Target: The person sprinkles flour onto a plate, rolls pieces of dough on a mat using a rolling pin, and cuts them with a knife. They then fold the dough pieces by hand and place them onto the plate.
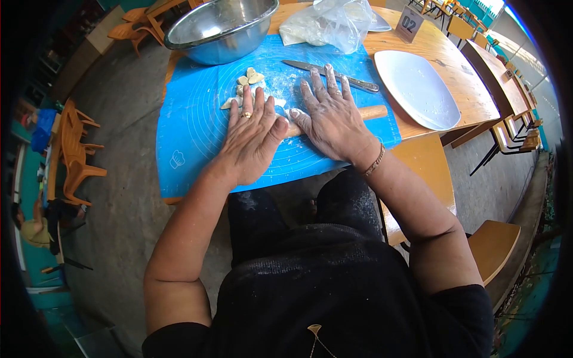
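Both floured hands lie palm down with fingers stretched out over a wooden rolling pin (373, 112) on a blue baking mat (200, 140). My left hand (252, 134) covers the pin's left end; my right hand (334, 122) rests across its middle, and the bare right end sticks out beyond it. Small dough pieces (255, 78) are heaped just past my left fingertips. Paler dough shows partly between and beside those fingers, mostly hidden. Beyond my right fingertips lies a knife (363, 85), its blade pointing left. Loose flour dusts the mat around it.
A large steel bowl (230, 43) stands on the mat's far left edge. Behind the mat sits a clear plastic bag (334, 30) with pale contents. A white plate (418, 89) is at the right, near a "02" sign (409, 25). Orange chairs (80, 152) stand at the left.
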Demonstrator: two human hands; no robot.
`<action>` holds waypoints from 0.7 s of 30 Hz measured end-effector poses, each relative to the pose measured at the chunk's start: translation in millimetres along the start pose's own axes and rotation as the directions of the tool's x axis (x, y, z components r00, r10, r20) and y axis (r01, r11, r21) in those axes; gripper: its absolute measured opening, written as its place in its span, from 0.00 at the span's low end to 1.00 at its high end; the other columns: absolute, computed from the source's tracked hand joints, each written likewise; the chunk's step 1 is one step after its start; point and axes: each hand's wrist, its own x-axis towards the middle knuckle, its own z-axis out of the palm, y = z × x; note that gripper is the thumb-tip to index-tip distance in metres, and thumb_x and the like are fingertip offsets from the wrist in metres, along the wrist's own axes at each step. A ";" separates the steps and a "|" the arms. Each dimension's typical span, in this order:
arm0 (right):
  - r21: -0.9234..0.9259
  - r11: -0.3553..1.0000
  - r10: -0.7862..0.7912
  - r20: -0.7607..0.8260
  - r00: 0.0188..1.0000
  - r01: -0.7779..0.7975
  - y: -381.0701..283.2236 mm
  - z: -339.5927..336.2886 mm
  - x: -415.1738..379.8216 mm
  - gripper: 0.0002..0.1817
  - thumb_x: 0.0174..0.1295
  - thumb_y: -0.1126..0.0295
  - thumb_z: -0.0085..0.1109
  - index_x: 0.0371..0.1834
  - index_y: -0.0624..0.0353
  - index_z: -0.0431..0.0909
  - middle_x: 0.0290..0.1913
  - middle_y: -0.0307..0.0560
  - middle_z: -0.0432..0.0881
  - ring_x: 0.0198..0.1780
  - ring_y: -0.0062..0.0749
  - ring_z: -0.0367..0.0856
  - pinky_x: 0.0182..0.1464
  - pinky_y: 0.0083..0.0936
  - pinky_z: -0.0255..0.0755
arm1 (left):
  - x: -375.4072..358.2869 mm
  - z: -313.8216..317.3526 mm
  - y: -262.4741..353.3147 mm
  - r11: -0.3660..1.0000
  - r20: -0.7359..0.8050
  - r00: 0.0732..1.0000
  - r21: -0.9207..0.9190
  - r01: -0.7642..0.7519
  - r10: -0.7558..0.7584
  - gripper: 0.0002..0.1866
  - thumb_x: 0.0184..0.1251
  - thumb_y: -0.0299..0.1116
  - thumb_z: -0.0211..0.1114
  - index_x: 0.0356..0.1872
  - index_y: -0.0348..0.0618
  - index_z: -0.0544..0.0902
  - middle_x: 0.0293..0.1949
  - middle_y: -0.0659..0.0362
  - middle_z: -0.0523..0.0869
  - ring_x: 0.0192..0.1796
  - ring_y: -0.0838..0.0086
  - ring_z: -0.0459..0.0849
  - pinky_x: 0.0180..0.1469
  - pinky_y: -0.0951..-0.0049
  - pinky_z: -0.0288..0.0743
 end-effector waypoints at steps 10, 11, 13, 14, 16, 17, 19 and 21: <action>0.122 0.991 -0.059 0.075 0.995 0.050 -6.9 -30.2 -38.9 0.36 0.75 0.47 0.37 0.68 0.74 0.67 0.74 0.70 0.60 0.79 0.65 0.47 0.77 0.59 0.41 | -40.2 10.6 15.7 0.979 -0.042 0.982 0.096 -0.182 0.186 0.36 0.82 0.49 0.31 0.76 0.26 0.50 0.78 0.37 0.49 0.81 0.46 0.36 0.80 0.52 0.27; 0.119 0.992 -0.061 0.069 0.996 0.052 -6.9 -30.8 -43.4 0.36 0.75 0.47 0.37 0.68 0.74 0.67 0.74 0.70 0.60 0.79 0.65 0.47 0.77 0.59 0.41 | -44.1 12.0 17.3 0.978 -0.047 0.981 0.101 -0.184 0.189 0.36 0.82 0.49 0.31 0.76 0.26 0.50 0.78 0.37 0.49 0.81 0.46 0.36 0.80 0.52 0.27; 0.124 0.988 -0.097 0.032 0.995 0.092 -5.0 -28.9 -50.3 0.36 0.75 0.48 0.38 0.68 0.75 0.66 0.75 0.71 0.58 0.79 0.65 0.46 0.78 0.58 0.40 | -50.8 14.1 21.1 0.964 -0.066 0.976 0.188 -0.190 0.206 0.34 0.80 0.43 0.40 0.75 0.25 0.51 0.77 0.36 0.52 0.81 0.44 0.40 0.80 0.51 0.31; 0.124 0.988 -0.098 0.026 0.995 0.094 -3.3 -29.4 -51.3 0.36 0.75 0.48 0.38 0.68 0.75 0.66 0.75 0.71 0.58 0.79 0.65 0.46 0.78 0.58 0.40 | -52.4 15.1 21.1 0.971 -0.092 0.973 0.135 -0.197 0.211 0.33 0.79 0.40 0.44 0.75 0.25 0.52 0.77 0.36 0.53 0.81 0.42 0.42 0.80 0.49 0.33; 0.140 0.983 -0.124 0.051 0.991 0.116 -1.3 -29.7 -53.5 0.37 0.75 0.48 0.38 0.70 0.75 0.64 0.75 0.72 0.56 0.80 0.65 0.46 0.78 0.57 0.40 | -52.3 13.5 21.3 0.977 -0.079 0.978 0.116 -0.181 0.191 0.33 0.79 0.40 0.43 0.75 0.25 0.51 0.77 0.36 0.53 0.80 0.42 0.42 0.80 0.49 0.33; 0.142 0.983 -0.127 0.048 0.991 0.119 -1.3 -30.3 -53.6 0.37 0.75 0.48 0.38 0.70 0.75 0.64 0.75 0.72 0.56 0.80 0.65 0.46 0.78 0.57 0.40 | -52.1 12.5 20.9 0.982 -0.065 0.983 0.094 -0.166 0.172 0.33 0.79 0.40 0.43 0.75 0.25 0.51 0.77 0.35 0.53 0.80 0.41 0.41 0.79 0.48 0.33; 0.200 0.977 -0.099 0.090 0.991 0.079 -0.1 -32.1 -51.5 0.37 0.75 0.48 0.38 0.72 0.73 0.62 0.76 0.72 0.55 0.79 0.66 0.45 0.78 0.56 0.41 | -52.4 11.5 19.4 0.980 -0.128 0.976 0.117 -0.159 0.174 0.34 0.80 0.42 0.42 0.76 0.25 0.49 0.77 0.35 0.51 0.80 0.41 0.40 0.79 0.47 0.32; 0.188 0.980 -0.086 0.085 0.993 0.069 -0.7 -30.9 -44.4 0.37 0.75 0.48 0.37 0.73 0.72 0.61 0.76 0.72 0.54 0.79 0.66 0.45 0.78 0.57 0.40 | -50.4 14.6 16.0 0.980 -0.189 0.967 0.131 -0.147 0.170 0.35 0.80 0.43 0.42 0.76 0.25 0.48 0.77 0.34 0.50 0.81 0.41 0.38 0.79 0.45 0.30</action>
